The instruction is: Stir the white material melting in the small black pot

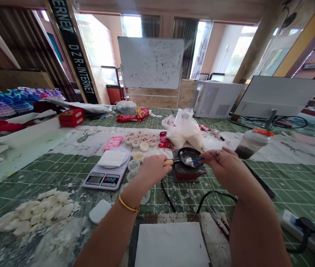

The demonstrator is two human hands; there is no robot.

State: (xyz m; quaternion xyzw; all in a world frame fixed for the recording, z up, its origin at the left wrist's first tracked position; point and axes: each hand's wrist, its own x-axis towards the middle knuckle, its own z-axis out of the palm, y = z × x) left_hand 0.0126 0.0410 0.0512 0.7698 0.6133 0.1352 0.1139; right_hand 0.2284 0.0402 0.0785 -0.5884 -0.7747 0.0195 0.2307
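Observation:
My left hand (155,169) is closed round the light wooden handle (169,162) of a small black pan (190,150). The pan rests over a small dark red hot plate (189,173). White lumps (186,160) lie inside the pan. From the right, my right hand (219,163) pinches a thin blue stick (197,160), its tip down among the lumps. The far end of the stick is hidden by my fingers. Left of the pan, several small clear cups (138,156) stand near my left hand, some partly covered by it.
A kitchen scale (108,168) and a heap of white chunks (39,211) lie on the left. Plastic bags of white material (185,129) stand behind the pan. An orange-lidded jar (253,144), scissors (220,221) and a power strip (299,226) are right; black cables cross the front.

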